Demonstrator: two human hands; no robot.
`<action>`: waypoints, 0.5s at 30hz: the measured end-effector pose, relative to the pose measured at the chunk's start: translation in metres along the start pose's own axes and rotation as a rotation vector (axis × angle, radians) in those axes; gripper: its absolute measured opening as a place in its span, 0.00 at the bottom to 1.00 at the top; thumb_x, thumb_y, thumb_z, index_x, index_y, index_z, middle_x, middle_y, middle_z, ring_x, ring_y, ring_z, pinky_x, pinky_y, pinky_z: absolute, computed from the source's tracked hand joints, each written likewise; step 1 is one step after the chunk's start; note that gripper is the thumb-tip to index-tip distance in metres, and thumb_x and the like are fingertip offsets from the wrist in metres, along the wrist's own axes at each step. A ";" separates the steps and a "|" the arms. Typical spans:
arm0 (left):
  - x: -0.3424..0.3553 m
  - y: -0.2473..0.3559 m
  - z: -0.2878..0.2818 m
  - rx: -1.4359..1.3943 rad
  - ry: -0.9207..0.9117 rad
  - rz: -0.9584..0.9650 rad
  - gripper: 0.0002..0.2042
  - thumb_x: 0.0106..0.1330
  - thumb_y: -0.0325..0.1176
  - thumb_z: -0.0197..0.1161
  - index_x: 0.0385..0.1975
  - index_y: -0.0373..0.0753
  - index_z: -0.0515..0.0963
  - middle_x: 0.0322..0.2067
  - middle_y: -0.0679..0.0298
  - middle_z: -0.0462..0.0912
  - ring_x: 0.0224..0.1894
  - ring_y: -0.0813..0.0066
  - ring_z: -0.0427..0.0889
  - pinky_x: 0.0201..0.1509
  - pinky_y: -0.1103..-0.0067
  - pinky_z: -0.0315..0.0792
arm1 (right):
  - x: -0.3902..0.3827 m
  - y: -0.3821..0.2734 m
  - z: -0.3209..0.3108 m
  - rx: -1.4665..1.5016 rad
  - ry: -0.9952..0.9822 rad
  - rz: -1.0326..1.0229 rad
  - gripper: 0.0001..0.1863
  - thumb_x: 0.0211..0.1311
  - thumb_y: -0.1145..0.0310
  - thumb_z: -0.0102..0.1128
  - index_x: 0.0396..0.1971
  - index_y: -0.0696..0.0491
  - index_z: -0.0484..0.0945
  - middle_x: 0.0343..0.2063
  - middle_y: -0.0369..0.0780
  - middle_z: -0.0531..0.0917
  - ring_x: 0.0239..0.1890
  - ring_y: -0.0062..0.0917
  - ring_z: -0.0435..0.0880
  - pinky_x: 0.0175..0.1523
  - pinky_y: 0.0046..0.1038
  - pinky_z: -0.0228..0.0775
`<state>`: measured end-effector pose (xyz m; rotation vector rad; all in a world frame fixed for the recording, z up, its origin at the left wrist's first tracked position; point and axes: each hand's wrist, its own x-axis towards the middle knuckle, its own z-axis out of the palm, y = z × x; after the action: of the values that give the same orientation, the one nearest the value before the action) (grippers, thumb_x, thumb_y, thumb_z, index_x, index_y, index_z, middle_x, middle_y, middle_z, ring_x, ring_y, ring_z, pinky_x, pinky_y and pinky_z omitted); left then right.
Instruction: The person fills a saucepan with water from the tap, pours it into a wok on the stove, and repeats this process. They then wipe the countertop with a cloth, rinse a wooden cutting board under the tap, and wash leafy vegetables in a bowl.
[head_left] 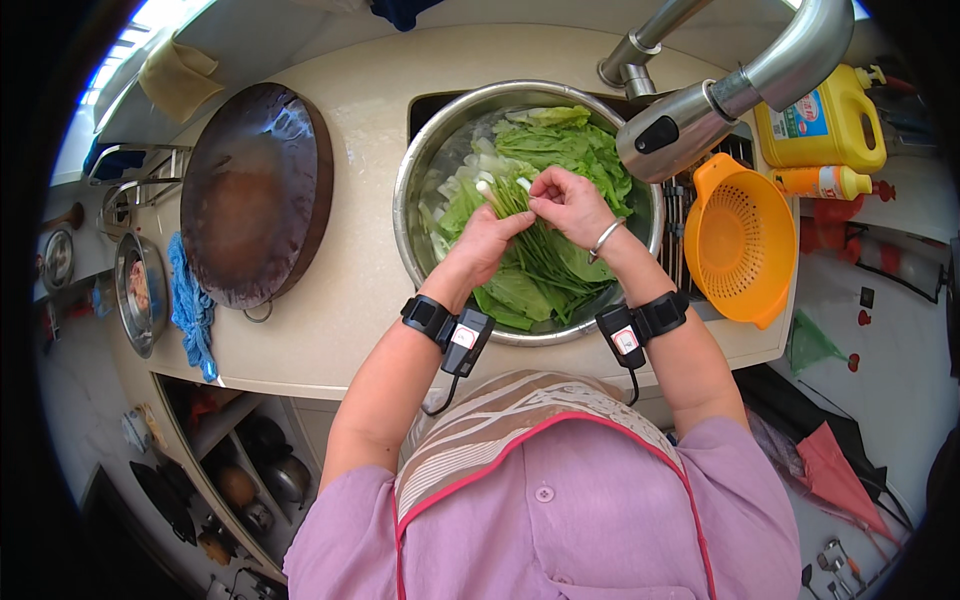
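Note:
Over a large steel basin (404, 205), my left hand (482, 245) is closed around a bunch of spring onions (510, 195), their white ends pointing up and away from me. The green stalks trail down into the basin. My right hand (572, 207) has its thumb and fingertips pinched together at the white end of one spring onion, close to my left thumb. Loose lettuce leaves (575, 145) fill much of the basin around both hands, and pale cut pieces lie in it at the left.
A steel faucet (670, 135) reaches over the basin's right rim. Right of it stand an orange colander (745, 240) and a yellow jug (825, 125). At left are a round dark chopping board (245, 200), a blue cloth (190, 310) and a steel bowl (140, 295).

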<state>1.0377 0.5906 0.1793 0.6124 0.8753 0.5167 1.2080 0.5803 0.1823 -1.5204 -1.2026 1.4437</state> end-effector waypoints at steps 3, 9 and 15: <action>0.003 -0.003 -0.002 -0.025 -0.020 -0.022 0.13 0.62 0.30 0.62 0.46 0.38 0.75 0.39 0.67 0.81 0.40 0.78 0.78 0.43 0.80 0.70 | -0.003 0.002 -0.003 0.089 -0.003 0.020 0.07 0.56 0.74 0.61 0.34 0.58 0.75 0.20 0.35 0.78 0.21 0.15 0.76 0.26 0.21 0.70; 0.003 -0.003 0.001 -0.005 0.001 0.025 0.10 0.62 0.28 0.60 0.42 0.35 0.76 0.35 0.65 0.81 0.38 0.77 0.79 0.42 0.79 0.73 | -0.004 0.002 -0.003 0.144 -0.027 0.063 0.11 0.57 0.71 0.62 0.39 0.59 0.76 0.20 0.34 0.78 0.20 0.15 0.75 0.25 0.20 0.69; 0.004 -0.003 0.003 0.135 0.031 0.060 0.14 0.59 0.30 0.65 0.44 0.35 0.77 0.37 0.65 0.81 0.39 0.78 0.78 0.45 0.80 0.71 | -0.001 -0.002 -0.004 0.002 -0.047 0.007 0.10 0.55 0.70 0.63 0.35 0.59 0.79 0.20 0.35 0.80 0.20 0.15 0.76 0.26 0.20 0.71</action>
<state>1.0432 0.5900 0.1767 0.7571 0.9279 0.5254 1.2113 0.5800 0.1851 -1.4981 -1.2238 1.4918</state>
